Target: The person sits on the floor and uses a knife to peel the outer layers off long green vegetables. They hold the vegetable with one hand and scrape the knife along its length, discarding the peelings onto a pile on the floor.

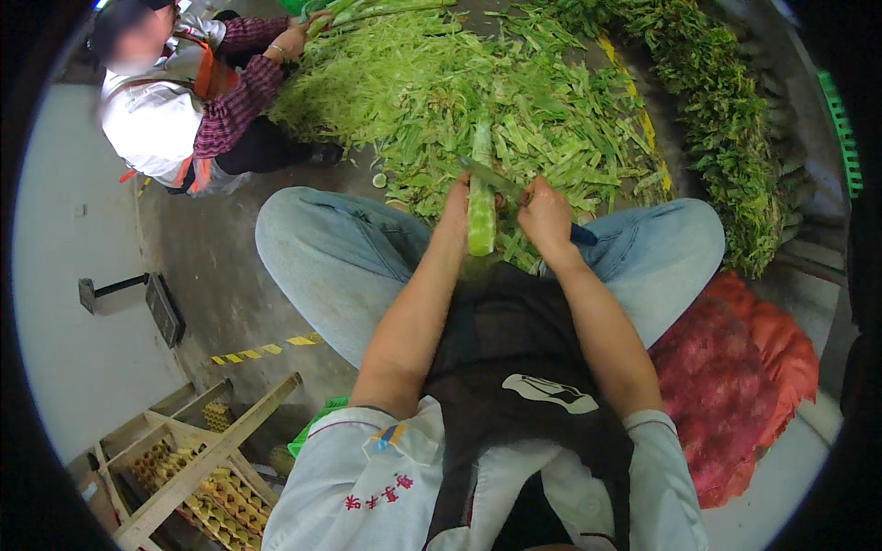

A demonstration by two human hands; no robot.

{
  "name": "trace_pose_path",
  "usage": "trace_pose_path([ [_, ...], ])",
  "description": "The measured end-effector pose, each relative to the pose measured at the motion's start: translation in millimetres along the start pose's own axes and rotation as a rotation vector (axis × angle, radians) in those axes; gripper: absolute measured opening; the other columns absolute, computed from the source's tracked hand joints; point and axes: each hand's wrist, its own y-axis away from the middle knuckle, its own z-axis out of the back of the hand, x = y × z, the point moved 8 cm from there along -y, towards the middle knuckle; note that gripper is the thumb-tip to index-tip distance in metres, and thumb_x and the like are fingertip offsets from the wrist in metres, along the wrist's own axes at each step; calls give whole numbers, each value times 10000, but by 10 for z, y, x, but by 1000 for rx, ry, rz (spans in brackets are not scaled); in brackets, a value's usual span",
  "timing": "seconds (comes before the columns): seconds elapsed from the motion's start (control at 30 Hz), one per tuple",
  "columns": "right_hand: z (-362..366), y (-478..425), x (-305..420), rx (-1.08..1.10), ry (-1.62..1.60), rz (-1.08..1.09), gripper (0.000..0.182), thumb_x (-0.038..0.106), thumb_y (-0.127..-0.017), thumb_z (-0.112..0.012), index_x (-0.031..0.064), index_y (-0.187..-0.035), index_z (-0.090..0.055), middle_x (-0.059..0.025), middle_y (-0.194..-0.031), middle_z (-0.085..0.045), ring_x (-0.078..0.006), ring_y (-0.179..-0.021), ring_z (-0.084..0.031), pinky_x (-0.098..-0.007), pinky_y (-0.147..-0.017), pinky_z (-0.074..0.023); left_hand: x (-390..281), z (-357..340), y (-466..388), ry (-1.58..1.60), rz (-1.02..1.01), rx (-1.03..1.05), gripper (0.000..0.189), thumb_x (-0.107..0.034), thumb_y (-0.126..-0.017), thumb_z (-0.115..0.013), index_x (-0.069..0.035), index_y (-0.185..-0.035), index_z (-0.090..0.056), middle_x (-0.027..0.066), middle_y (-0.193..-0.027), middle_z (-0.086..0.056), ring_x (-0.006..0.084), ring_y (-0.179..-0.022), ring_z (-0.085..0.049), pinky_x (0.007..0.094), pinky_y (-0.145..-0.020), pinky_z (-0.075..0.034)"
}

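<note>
A pale green celtuce stalk (481, 231) stands lengthwise between my knees, its near end towards my apron. My left hand (455, 204) grips it from the left side, with the fingers partly hidden behind it. My right hand (546, 212) is closed around a knife with a dark blue handle (583, 235). The knife's blade (490, 177) lies slantwise across the stalk and seems to touch it. Below and beyond both hands, a broad heap of green peelings (441, 113) covers the floor.
At upper left a co-worker (165, 103) holds green stalks (337, 19) over the heap. Leafy stalks (730, 131) are piled along the right. A red mesh sack (716, 386) lies by my right knee. Behind me on the left are a wooden frame (213, 468), egg trays (227, 506) and a scale (164, 310).
</note>
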Motion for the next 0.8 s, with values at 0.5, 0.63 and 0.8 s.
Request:
trace_pose_path([
  [0.5, 849, 626, 707, -304, -372, 462, 228, 36, -705, -699, 12, -900, -582, -116, -749, -630, -261, -622, -646, -319, -582, -514, -52, -82, -66, 72, 151, 98, 295, -347, -951, -500, -73, -951, -610, 114, -750, -656, 303, -552, -636, 431, -477, -549],
  [0.63, 903, 678, 848, -303, -350, 658, 244, 29, -696, -701, 5, -913, -592, -165, -820, -650, -297, -667, -654, -328, -580, -517, -122, -260, 17, 57, 71, 128, 324, -408, -945, -511, -97, -929, -601, 97, -714, -654, 247, -507, -621, 340, -411, -523],
  [0.8, 880, 783, 946, -281, -309, 760, 258, 60, -685, -694, -4, -915, -599, -195, -860, -655, -318, -679, -650, -347, -597, -521, -320, -383, 97, 40, -74, 170, 339, -441, -899, -570, -102, -894, -562, 85, -617, -608, 226, -470, -616, 320, -390, -525],
])
